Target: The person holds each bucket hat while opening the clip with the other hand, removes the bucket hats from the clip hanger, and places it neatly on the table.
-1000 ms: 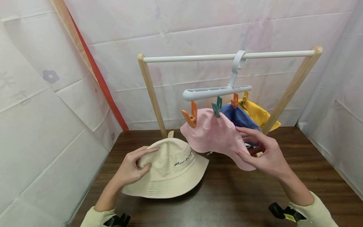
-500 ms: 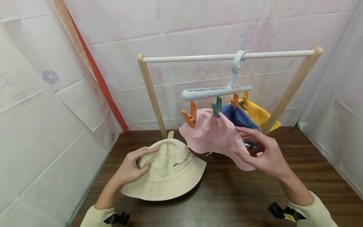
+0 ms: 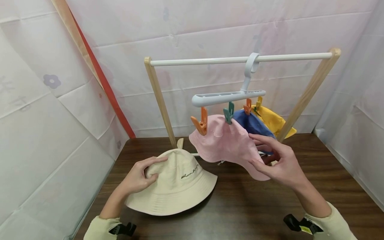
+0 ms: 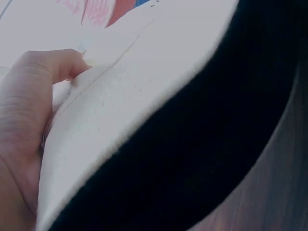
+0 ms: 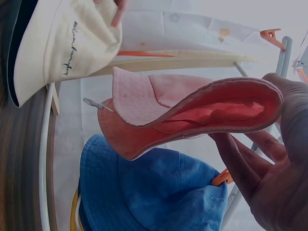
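My left hand (image 3: 141, 175) grips the crown of a cream bucket hat (image 3: 180, 190) with black script lettering, thumb and fingers pinching its cloth. Its dark lining (image 4: 192, 130) shows in the left wrist view, just over the tabletop. On the right, my right hand (image 3: 276, 160) holds the edge of a pink bucket hat (image 3: 223, 143) between thumb and fingers. A green clothespin (image 3: 229, 113) clips the pink hat's crown under a pale blue hanger (image 3: 225, 97). Left of that clip dangles an orange clothespin (image 3: 201, 122), apart from the pink cloth in the right wrist view.
Behind the pink hat hang a blue bucket hat (image 3: 253, 123) and a yellow hat (image 3: 271, 118), each on its own clip. The hanger hooks over the white bar (image 3: 198, 62) of a wooden-legged rack standing on a dark wood table (image 3: 240, 206).
The cream hat has shifted slightly left and toward me, its crown dipping a little. My right hand and the pink hat have stayed almost in place.
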`<state>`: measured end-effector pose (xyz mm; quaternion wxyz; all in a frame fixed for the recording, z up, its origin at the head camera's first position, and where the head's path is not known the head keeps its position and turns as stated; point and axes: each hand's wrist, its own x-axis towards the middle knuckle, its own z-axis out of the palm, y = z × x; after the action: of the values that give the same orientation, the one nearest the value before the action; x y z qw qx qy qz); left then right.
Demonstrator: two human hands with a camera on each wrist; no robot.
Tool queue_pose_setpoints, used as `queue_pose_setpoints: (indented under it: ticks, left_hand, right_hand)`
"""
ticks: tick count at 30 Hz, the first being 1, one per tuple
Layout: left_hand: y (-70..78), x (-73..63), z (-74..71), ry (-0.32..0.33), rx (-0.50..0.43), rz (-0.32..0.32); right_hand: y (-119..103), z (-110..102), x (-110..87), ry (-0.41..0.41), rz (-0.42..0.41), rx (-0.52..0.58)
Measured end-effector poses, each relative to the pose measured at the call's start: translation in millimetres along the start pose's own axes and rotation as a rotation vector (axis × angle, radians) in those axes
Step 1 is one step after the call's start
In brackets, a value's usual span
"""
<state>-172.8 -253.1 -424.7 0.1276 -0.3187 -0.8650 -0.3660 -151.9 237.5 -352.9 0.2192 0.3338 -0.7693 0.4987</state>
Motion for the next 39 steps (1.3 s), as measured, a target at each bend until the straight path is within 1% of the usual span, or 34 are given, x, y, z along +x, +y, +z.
queue_pose_setpoints:
  ticks: [5,9,14,17,23,32,39]
  left_hand:
    - [-3.6,-1.9,-0.1,-0.040,0.001,-0.023]
    - [-7.5,-3.0,-0.2,-0.067,-0.004,-0.062]
    - [-12.3,-4.9,1.5,-0.100,0.037,-0.127]
    - [-14.7,-5.9,2.8,-0.110,0.060,-0.150]
    - [-16.3,-4.9,6.0,-0.106,0.098,-0.152]
    - [-15.2,-5.2,8.8,-0.093,0.097,-0.171]
    - [-17.8,-5.0,11.2,-0.094,0.101,-0.168]
  right_hand:
    - [-1,1,-0.5,-0.002,0.008,-0.003]
    - [-1,1,-1.0,0.002,0.018,-0.005]
    - [-1,4,-1.6,0.019,-0.005,0.005]
    - [-2,6,-1.7,0.031,-0.021,0.016]
    - [-2,8,-1.8,0.043,-0.026,0.020]
    - [-2,8,-1.7,0.036,-0.025,0.011]
    - [-2,6,-1.8,0.009,0.016,-0.004]
